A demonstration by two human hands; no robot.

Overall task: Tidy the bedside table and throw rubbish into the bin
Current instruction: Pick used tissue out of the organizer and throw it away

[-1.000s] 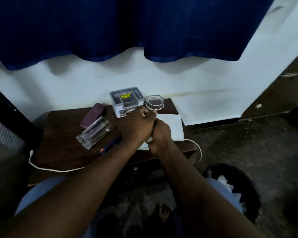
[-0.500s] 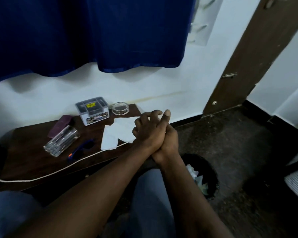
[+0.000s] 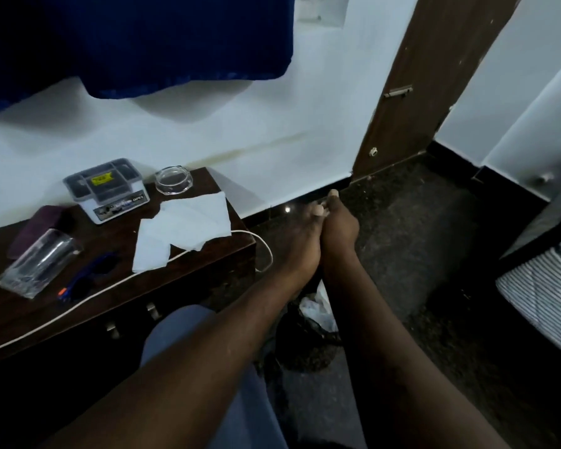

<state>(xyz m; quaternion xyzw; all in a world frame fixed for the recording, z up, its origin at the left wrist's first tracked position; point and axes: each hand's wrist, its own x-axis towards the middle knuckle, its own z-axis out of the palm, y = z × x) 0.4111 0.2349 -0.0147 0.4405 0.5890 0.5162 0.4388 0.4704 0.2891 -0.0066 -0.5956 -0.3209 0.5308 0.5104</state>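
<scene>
Bin (image 3: 305, 354) sat on floor just right of counter (image 3: 110, 241), white rubbish (image 3: 318, 311) showing inside. Right above it: left hand (image 3: 300, 241) and right hand (image 3: 339, 228) pressed together side by side, fingers (image 3: 319, 209) pointing away. Whether anything was held between them, couldn't tell. On counter: white tissues (image 3: 182, 231) spread near right edge, white cable (image 3: 143, 273) running along front and looping off that edge, lidded box (image 3: 106, 189), glass dish (image 3: 174, 180), tumbler (image 3: 36, 262) on its side, purple case (image 3: 34, 226), blue glasses (image 3: 88, 277).
</scene>
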